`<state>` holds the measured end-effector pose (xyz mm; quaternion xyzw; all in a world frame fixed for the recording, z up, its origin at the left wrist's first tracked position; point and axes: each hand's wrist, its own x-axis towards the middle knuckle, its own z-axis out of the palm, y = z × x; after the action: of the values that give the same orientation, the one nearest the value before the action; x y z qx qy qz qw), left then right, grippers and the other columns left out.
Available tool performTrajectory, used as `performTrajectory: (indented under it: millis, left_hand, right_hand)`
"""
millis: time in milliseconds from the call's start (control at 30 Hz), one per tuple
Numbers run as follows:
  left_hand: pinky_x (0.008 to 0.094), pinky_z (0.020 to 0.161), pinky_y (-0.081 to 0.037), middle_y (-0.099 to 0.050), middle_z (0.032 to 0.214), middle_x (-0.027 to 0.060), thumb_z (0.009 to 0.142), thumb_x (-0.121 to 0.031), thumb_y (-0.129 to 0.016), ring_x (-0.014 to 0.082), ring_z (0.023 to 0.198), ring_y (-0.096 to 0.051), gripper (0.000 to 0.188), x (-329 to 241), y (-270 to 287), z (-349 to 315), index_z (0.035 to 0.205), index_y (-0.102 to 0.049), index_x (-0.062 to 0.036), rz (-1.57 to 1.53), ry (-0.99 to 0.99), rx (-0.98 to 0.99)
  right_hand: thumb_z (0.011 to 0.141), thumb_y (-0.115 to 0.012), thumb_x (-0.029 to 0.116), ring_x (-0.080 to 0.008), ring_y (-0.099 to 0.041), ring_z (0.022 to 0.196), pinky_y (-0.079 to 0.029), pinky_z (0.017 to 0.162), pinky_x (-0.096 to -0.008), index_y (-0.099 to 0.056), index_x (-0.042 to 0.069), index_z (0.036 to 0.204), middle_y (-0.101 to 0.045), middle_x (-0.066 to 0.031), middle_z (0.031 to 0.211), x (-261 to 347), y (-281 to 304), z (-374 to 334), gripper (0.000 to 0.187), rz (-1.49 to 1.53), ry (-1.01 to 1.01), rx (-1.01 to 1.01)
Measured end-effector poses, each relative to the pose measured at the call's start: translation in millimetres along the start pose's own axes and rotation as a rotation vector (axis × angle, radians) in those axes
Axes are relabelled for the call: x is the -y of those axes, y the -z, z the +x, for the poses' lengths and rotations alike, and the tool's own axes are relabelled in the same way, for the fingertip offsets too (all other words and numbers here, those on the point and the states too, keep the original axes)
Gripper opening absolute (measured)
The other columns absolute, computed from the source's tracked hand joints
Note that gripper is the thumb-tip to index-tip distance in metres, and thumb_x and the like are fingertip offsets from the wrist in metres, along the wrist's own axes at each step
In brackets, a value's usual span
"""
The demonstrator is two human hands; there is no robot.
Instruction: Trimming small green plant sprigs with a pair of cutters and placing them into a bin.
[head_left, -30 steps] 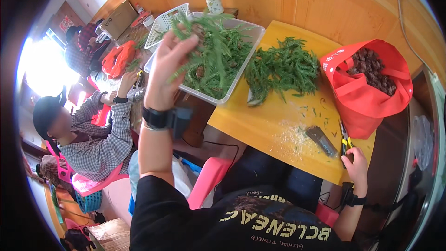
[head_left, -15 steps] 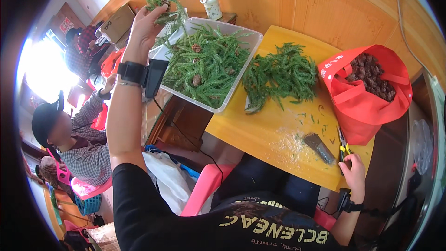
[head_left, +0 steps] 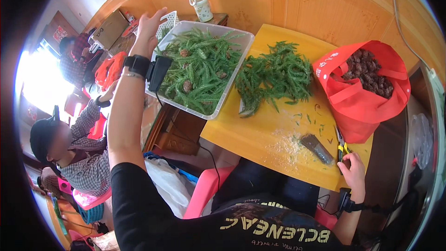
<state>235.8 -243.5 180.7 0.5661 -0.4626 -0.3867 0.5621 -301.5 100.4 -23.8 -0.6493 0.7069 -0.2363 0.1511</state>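
Observation:
My left hand [head_left: 149, 29] is raised over the far left edge of a clear plastic bin [head_left: 184, 112], fingers apart and holding nothing. Green artificial pine sprigs [head_left: 204, 69] fill the bin, with a few brown pine cones [head_left: 187, 86] among them. Down at the table's near right corner, my right hand [head_left: 354, 169] has its fingers closed around the yellow-and-black handles of a pair of pliers [head_left: 341, 145], whose jaws point away from me. More loose green sprigs [head_left: 283, 74] lie in a heap on the yellow table [head_left: 241, 132].
A red bag [head_left: 360, 109] of pine cones stands at the right. A dark block in clear wrap [head_left: 317, 148] lies near pale crumbs. Behind the bin are a white basket [head_left: 170, 20] and a lidded bottle [head_left: 200, 7]. Another person [head_left: 79, 153] sits at the left.
My left hand has let go of the pine sprig with the cone, and its fingers have spread. The right hand stays at the pliers. The view has shifted slightly.

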Motion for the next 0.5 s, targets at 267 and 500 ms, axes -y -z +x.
performTrajectory:
  millis: [267,500]
  left_hand:
    - [0.0289,0.084,-0.046,-0.064,0.096,0.0072,0.089,-0.016,-0.055,0.0162,0.094,-0.059,0.021,-15.0,-101.6,-180.7,0.103,-0.06,-0.0005,0.249,-0.293,0.864]
    - [0.038,0.085,-0.043,-0.057,0.101,0.0141,0.078,-0.011,-0.062,0.0321,0.099,-0.053,0.03,126.0,-166.3,-207.7,0.106,-0.055,-0.0014,0.743,-0.735,0.78]
  right_hand:
    - [0.071,-0.067,0.012,-0.0321,-0.054,0.078,-0.043,0.069,-0.0361,-0.051,0.002,0.084,-0.052,-0.0145,0.084,-0.5,0.3,3.5,0.023,-0.007,-0.053,0.007]
    - [0.072,-0.068,0.01,-0.0301,-0.055,0.076,-0.044,0.067,-0.0349,-0.052,0.001,0.084,-0.052,-0.0141,0.082,8.9,7.2,5.0,0.022,0.069,-0.122,0.04]
